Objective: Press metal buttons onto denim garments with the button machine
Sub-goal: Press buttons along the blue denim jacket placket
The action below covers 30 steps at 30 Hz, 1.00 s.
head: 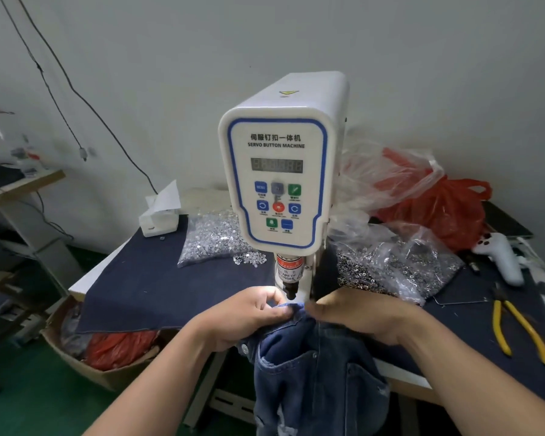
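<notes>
A white servo button machine [280, 171] stands at the table's front, its black press head [290, 291] pointing down. Directly under the head lies the top edge of a blue denim garment [312, 372], which hangs off the table towards me. My left hand [249, 319] pinches that edge on the left of the head. My right hand [359, 316] grips the same edge on the right. A metal button shows on the garment below my left hand. The lower die is hidden by the cloth and my fingers.
A dark cloth [145, 278] covers the table. Bags of metal buttons [214, 237] and eyelets [400, 262] flank the machine. Yellow-handled pliers [516, 328] and a white controller [501, 253] lie right. Red plastic bags [444, 209] sit behind. A cardboard box [85, 357] stands lower left.
</notes>
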### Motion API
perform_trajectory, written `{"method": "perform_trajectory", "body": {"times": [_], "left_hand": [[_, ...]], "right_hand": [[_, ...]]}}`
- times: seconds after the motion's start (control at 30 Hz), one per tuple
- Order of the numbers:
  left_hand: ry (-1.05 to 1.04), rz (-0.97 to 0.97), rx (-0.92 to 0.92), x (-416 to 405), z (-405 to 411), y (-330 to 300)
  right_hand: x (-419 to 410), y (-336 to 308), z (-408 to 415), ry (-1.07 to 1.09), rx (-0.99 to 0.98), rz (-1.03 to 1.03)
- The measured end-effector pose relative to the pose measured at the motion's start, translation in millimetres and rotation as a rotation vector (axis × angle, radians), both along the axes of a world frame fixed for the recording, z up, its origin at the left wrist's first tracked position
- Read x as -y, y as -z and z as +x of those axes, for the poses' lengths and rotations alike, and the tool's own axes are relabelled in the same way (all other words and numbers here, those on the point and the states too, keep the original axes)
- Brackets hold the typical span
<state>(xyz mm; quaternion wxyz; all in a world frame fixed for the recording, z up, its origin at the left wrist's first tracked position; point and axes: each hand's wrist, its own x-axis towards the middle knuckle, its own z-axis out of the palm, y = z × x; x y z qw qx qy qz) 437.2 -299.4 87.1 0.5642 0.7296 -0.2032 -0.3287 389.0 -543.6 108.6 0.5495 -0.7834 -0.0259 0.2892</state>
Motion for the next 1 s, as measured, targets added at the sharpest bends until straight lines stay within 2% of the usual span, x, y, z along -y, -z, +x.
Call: {"method": "perform_trajectory", "body": {"times": [0.07,0.1,0.17,0.2,0.23,0.3,0.37,0.4,0.47,0.53,0.57,0.63,0.67,0.73,0.8,0.9,1.0], "left_hand": [[0.097,0.062,-0.048,-6,1,-8],[0.215,0.182,-0.044,-10,3,-12],[0.476,0.570,0.069,-23,5,-15],[0.524,0.694,0.103,-30,6,-15],[0.496,0.666,0.076,-38,5,-10],[0.267,0.295,-0.076,-53,1,6],[0.086,-0.074,-0.263,-62,-9,13],[0.032,-0.185,-0.302,-63,-12,15],[-0.005,-0.297,-0.328,-55,-19,16],[-0.002,-0.326,-0.341,-42,-23,11],[-0.013,-0.332,-0.335,-36,-25,10],[-0.053,-0.303,-0.345,-28,-26,8],[-0.061,-0.279,-0.343,-25,-27,6],[-0.060,-0.187,-0.211,-21,-23,7],[-0.070,-0.100,-0.056,-21,-18,9],[-0.078,-0.078,-0.032,-29,-9,8],[-0.027,-0.083,-0.048,-40,2,2]], "right_hand": [[-2,6,-4,-0.012,-0.033,0.159],[-1,8,-6,0.016,-0.071,0.251],[4,13,-9,0.133,-0.094,0.413],[10,15,-10,0.231,-0.092,0.483],[16,16,-10,0.331,-0.081,0.541],[31,16,-14,0.436,-0.041,0.523],[41,16,-22,0.351,-0.016,0.334],[44,18,-26,0.246,-0.001,0.183],[49,17,-30,0.034,0.034,-0.102],[53,10,-32,-0.072,0.061,-0.266],[55,4,-30,-0.053,0.082,-0.291],[59,3,-18,0.184,0.208,-0.341],[62,6,-9,0.327,0.320,-0.486],[66,13,6,0.474,0.540,-0.977],[67,22,13,0.494,0.540,-1.221],[69,33,18,0.455,0.468,-1.288],[75,39,26,0.626,0.602,-1.232]]}}
